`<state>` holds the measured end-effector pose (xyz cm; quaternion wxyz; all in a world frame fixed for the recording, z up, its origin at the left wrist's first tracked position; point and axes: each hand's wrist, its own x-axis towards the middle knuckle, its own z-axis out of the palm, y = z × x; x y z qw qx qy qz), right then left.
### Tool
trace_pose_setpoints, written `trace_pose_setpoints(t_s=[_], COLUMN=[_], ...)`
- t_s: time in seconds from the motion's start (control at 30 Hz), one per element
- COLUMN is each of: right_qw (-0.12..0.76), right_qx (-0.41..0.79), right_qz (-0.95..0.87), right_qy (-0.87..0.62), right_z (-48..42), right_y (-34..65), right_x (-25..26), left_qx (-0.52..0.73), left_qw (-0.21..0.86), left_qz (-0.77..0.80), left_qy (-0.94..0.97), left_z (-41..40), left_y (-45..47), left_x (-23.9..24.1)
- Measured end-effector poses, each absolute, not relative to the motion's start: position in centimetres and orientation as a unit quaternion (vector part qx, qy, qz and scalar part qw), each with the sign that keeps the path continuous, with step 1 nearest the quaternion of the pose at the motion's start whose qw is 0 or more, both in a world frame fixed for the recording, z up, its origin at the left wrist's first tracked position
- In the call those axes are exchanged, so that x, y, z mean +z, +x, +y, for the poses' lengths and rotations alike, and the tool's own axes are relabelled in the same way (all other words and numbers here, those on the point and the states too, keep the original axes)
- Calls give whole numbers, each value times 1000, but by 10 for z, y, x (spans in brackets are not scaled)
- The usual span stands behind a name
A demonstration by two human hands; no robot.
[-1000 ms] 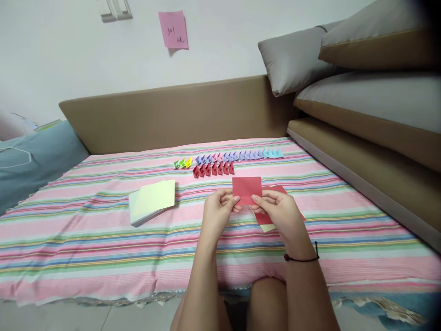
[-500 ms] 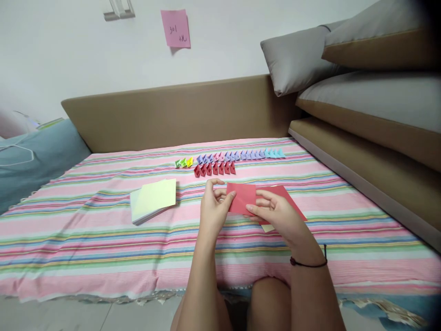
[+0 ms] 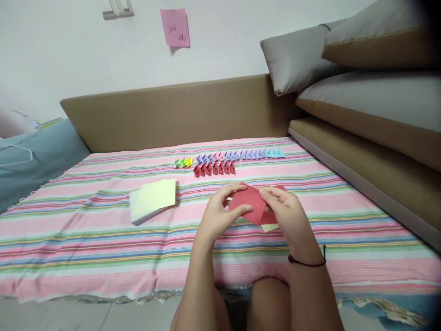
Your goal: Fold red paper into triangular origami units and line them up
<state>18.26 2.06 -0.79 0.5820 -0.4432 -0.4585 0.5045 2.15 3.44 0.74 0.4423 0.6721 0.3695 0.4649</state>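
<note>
A red sheet of paper (image 3: 248, 202) is held up between both hands, tilted with a corner pointing down. My left hand (image 3: 222, 209) pinches it from the left, thumb lying on its face and fingers partly behind. At its right corner my right hand (image 3: 283, 204) grips the paper between thumb and fingers. Under and behind the right hand lie more red sheets (image 3: 272, 218) with a pale yellow sheet (image 3: 269, 227) showing beneath. Beyond the hands stands a row of small red folded paper pieces (image 3: 215, 168).
Behind the red row runs a line of purple, pink and blue folded pieces (image 3: 245, 155), with green and yellow ones (image 3: 183, 162) at its left. A paper stack (image 3: 155, 200) lies left on the striped cloth (image 3: 103, 230). Cushions (image 3: 372, 101) pile up at the right.
The red sheet has turned from lying square to a slanted, corner-down position. My left hand has shifted its thumb onto the sheet's face, and my right hand has moved to its upper right corner.
</note>
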Motion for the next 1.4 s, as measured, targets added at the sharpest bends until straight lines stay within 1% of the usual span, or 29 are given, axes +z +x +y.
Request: trace_pose_setpoints(t_s=[0.1, 0.3, 0.43, 0.57, 0.67, 0.8, 0.97, 1.1, 1.27, 1.4], right_qw=[605, 613, 584, 534, 521, 556, 601, 628, 654, 668], right_qx=[477, 497, 505, 545, 566, 500, 409, 357, 326, 294], right_qz=[-439, -437, -494, -523, -524, -542, -541, -546, -510, -510], right_qy=[-462, -431, -400, -380, -365, -384, -423, -425, -455, -456], right_z=[19, 16, 12, 7, 6, 9, 14, 16, 13, 6], right_y=[184, 185, 192, 200, 201, 198, 190, 182, 172, 167], right_x=[-7, 1, 3, 4, 3, 2, 1, 5, 11, 19], left_qx=[454, 466, 487, 507, 520, 527, 529, 564, 603, 614], left_qw=[459, 469, 476, 456, 434, 410, 411, 390, 427, 442], left_qz=[325, 314, 318, 327, 348, 357, 330, 364, 387, 394], left_qy=[691, 681, 659, 654, 648, 654, 665, 630, 551, 522], left_z=[32, 31, 31, 30, 30, 29, 28, 28, 24, 16], left_y=[18, 14, 14, 14, 14, 14, 21, 33, 40, 40], left_x=[10, 11, 13, 15, 16, 19, 17, 12, 21, 32])
